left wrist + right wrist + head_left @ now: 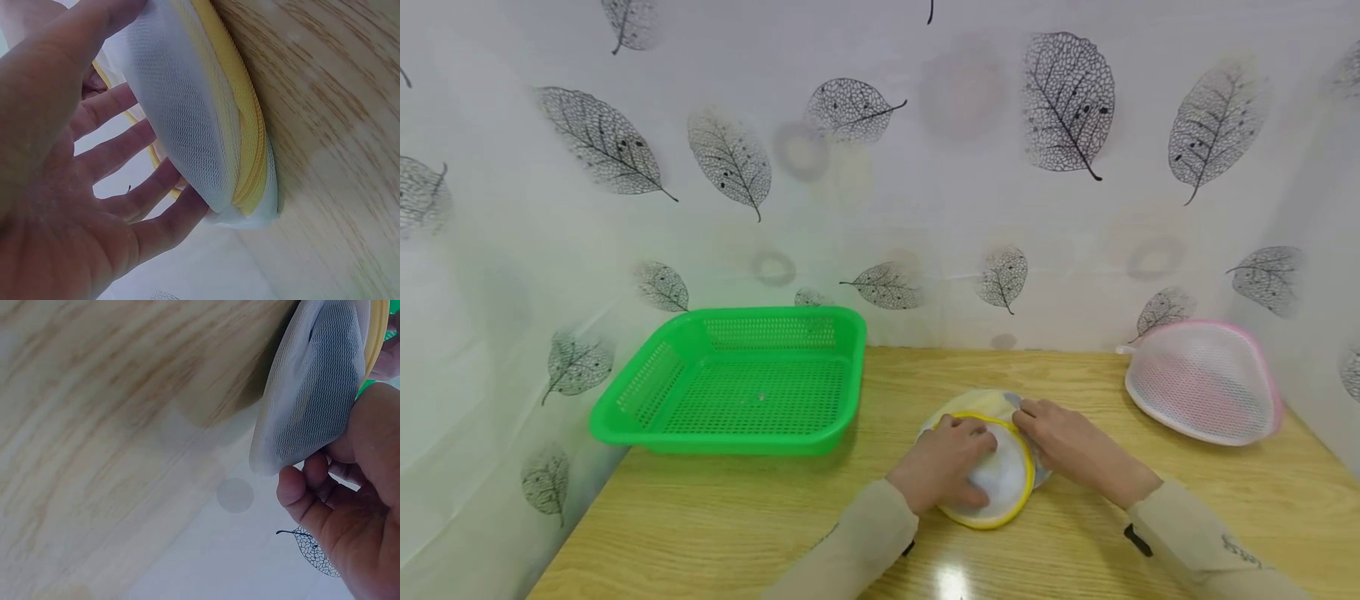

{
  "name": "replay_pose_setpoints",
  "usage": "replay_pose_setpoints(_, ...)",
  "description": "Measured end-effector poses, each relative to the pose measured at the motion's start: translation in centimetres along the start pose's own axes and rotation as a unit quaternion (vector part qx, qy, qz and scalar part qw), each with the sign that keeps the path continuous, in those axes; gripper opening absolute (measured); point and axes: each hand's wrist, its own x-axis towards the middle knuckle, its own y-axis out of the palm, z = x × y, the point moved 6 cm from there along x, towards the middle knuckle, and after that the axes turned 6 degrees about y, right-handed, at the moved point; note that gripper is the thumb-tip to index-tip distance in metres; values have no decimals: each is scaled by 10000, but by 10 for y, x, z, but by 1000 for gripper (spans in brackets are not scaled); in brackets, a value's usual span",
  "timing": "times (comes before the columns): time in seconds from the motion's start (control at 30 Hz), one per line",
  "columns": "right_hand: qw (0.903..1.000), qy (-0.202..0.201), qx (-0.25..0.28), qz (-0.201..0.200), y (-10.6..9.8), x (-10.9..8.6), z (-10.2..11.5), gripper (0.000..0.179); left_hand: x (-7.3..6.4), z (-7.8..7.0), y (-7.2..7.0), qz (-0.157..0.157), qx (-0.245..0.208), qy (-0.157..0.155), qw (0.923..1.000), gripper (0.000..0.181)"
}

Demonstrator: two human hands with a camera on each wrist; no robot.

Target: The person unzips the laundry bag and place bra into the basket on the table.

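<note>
A round white mesh laundry bag (pixel 1006 477) with a yellow rim lies on the wooden table in the head view. My left hand (pixel 943 462) is spread over its top, thumb and fingers apart and touching the mesh. In the left wrist view, the left fingers (pixel 119 150) reach along the bag's edge and the mesh (pixel 181 119) bulges beside the yellow zip band. At the bag's far right edge, my right hand (pixel 1071 437) pinches the fabric. The right wrist view has the right fingers (pixel 312 500) curled at the mesh border (pixel 319 394); part of the grip is hidden.
A green plastic basket (pixel 842 433) with perforated sides stands to the left. A pink-rimmed white mesh bag (pixel 1202 387) sits at the back right of the table (pixel 715 517). Behind the table hangs a pale curtain (pixel 917 192) printed with leaves.
</note>
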Motion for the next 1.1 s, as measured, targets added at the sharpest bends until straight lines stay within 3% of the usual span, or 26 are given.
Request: replay_pose_setpoints(1.1,9998,125,147,12,-1,-4,-1,30,2,2,2,83,-179,-113,9997,58)
